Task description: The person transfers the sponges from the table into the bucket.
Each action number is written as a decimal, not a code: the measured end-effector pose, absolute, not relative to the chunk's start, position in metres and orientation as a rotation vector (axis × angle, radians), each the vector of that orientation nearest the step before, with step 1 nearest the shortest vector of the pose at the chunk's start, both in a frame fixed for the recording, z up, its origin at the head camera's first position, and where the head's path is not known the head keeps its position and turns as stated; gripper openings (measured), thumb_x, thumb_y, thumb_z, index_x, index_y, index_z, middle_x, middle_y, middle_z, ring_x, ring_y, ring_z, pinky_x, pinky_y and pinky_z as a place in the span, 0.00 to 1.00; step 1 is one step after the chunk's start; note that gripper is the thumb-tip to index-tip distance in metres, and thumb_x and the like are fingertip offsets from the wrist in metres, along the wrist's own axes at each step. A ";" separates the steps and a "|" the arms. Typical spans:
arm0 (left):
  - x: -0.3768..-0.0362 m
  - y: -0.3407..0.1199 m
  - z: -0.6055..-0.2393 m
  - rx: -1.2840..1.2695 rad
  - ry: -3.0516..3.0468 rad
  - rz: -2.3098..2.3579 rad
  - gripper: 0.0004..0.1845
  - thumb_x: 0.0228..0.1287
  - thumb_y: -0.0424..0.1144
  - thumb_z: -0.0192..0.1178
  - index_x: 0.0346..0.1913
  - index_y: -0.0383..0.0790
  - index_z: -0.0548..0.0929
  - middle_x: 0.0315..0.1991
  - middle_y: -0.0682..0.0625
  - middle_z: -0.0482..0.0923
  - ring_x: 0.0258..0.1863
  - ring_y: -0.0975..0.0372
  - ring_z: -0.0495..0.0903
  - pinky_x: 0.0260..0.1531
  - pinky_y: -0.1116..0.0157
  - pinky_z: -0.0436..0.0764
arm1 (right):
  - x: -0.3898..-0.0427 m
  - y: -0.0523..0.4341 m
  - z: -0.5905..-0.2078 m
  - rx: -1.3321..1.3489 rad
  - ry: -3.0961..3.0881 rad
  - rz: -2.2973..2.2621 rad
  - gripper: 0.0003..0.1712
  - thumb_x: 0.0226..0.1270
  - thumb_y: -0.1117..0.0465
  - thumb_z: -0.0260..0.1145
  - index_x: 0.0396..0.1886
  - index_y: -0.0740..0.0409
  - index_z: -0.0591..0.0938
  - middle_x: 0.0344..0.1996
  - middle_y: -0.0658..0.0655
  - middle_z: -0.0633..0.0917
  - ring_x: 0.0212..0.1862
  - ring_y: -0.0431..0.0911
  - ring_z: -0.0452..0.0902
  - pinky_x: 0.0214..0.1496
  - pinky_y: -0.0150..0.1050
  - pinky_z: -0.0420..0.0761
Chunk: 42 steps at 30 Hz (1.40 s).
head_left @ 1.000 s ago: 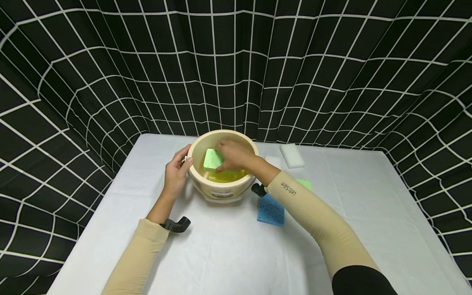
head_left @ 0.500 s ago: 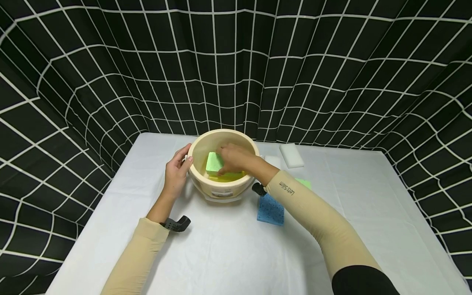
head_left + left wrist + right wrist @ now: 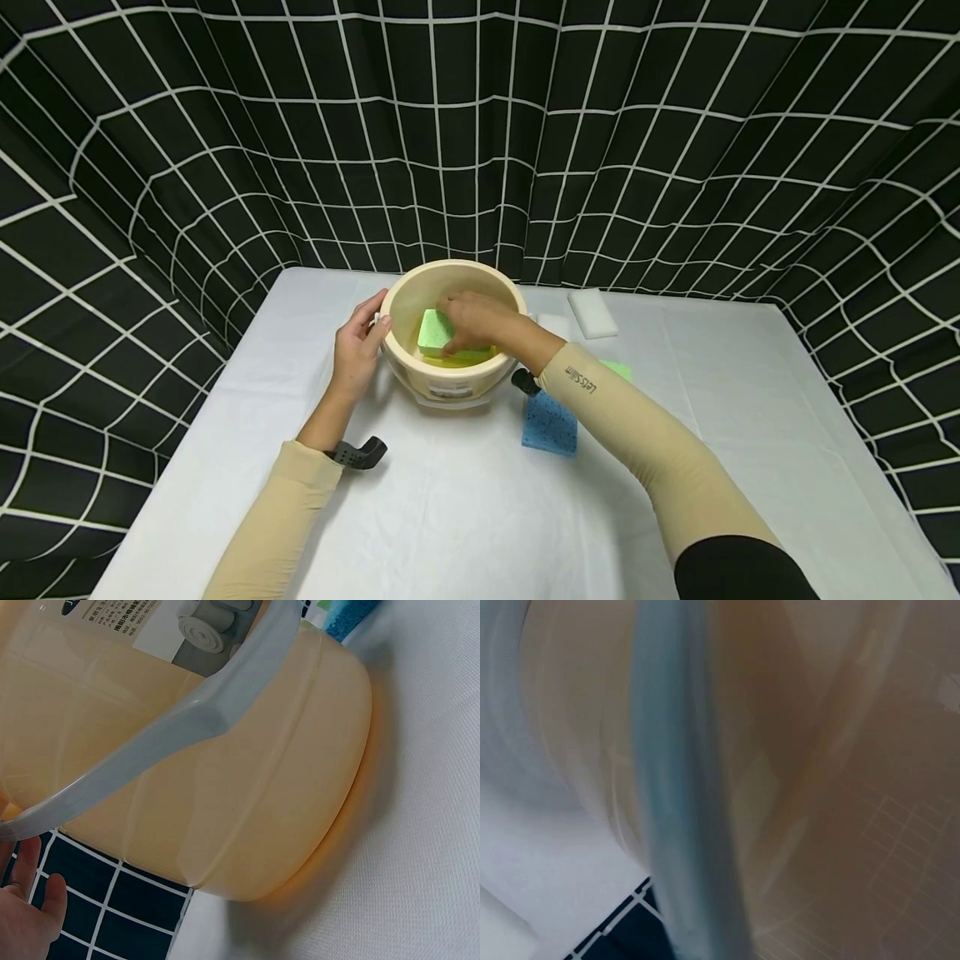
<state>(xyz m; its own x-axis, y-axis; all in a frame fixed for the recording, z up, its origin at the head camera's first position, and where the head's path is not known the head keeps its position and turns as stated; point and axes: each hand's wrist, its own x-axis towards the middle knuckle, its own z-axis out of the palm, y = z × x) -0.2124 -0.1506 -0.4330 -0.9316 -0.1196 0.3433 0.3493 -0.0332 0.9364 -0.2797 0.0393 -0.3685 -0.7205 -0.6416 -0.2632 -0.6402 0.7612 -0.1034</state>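
Observation:
A cream bucket [image 3: 450, 379] stands near the back of the table, its grey handle [image 3: 172, 731] hanging down the front. At its left rim, my left hand [image 3: 356, 354] holds the side with the thumb over the edge; in the left wrist view its fingers are by the handle's end. My right hand [image 3: 474, 321] reaches inside and grips a light green sponge [image 3: 432, 330] low in the bucket. Beneath the sponge something yellow shows; whether liquid or another sponge I cannot tell. The right wrist view has only the bucket wall and handle, with the hand hidden.
To the right of the bucket lie a blue sponge [image 3: 550, 425], a green piece [image 3: 617, 369] partly under the right forearm, and two white foam blocks, one farther back [image 3: 592, 313] and one beside the bucket [image 3: 553, 326]. A black gridded curtain [image 3: 480, 142] surrounds the white table [image 3: 450, 517].
My right hand has pushed the green sponge lower and slightly right inside the bucket, then stayed nearly still. The left hand keeps its place on the rim.

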 end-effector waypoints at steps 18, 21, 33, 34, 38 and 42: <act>-0.212 -0.151 -0.434 -0.222 -1.920 -2.062 0.24 0.68 0.27 0.52 0.66 0.26 0.69 0.66 0.37 0.68 0.66 0.62 0.68 0.61 0.79 0.72 | -0.279 0.039 -0.367 -1.005 2.653 -0.035 0.42 0.55 0.41 0.73 0.64 0.55 0.70 0.58 0.56 0.78 0.59 0.51 0.72 0.68 0.44 0.71; -0.212 -0.151 -0.434 -0.220 -1.922 -2.060 0.24 0.68 0.27 0.52 0.66 0.26 0.69 0.66 0.37 0.68 0.66 0.61 0.68 0.61 0.79 0.72 | -0.279 0.040 -0.367 -1.009 2.656 -0.044 0.42 0.54 0.41 0.73 0.64 0.54 0.70 0.58 0.56 0.78 0.60 0.51 0.73 0.68 0.45 0.72; -0.215 -0.152 -0.433 -0.220 -1.931 -2.048 0.24 0.68 0.27 0.52 0.66 0.26 0.69 0.66 0.36 0.68 0.65 0.62 0.69 0.61 0.79 0.72 | -0.282 0.040 -0.365 -1.052 2.623 -0.125 0.42 0.58 0.40 0.70 0.67 0.56 0.72 0.62 0.57 0.77 0.64 0.51 0.72 0.71 0.44 0.69; -0.215 -0.152 -0.433 -0.218 -1.932 -2.046 0.24 0.68 0.27 0.52 0.66 0.26 0.69 0.66 0.36 0.68 0.65 0.62 0.69 0.61 0.79 0.72 | -0.282 0.040 -0.365 -1.066 2.620 -0.151 0.41 0.58 0.40 0.70 0.66 0.56 0.73 0.62 0.58 0.77 0.64 0.51 0.72 0.71 0.44 0.69; -0.215 -0.152 -0.432 -0.208 -1.933 -2.055 0.24 0.68 0.26 0.52 0.66 0.26 0.69 0.66 0.36 0.68 0.65 0.62 0.69 0.60 0.79 0.72 | -0.282 0.041 -0.363 -1.128 2.623 -0.259 0.38 0.60 0.41 0.68 0.64 0.58 0.75 0.60 0.57 0.79 0.62 0.50 0.74 0.70 0.43 0.71; -0.214 -0.153 -0.432 -0.208 -1.946 -2.063 0.24 0.69 0.27 0.52 0.67 0.26 0.68 0.66 0.36 0.67 0.65 0.62 0.69 0.60 0.79 0.73 | -0.280 0.042 -0.359 -1.167 2.626 -0.385 0.33 0.64 0.45 0.67 0.61 0.61 0.77 0.57 0.58 0.81 0.59 0.50 0.76 0.68 0.43 0.73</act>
<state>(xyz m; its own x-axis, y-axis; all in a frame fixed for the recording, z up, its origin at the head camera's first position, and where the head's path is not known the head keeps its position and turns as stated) -0.2138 -0.1526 -0.4317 -0.9455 -0.1151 0.3045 0.3107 -0.0398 0.9497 -0.2799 0.0420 -0.3585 -0.6514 -0.7504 -0.1122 -0.6866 0.6460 -0.3337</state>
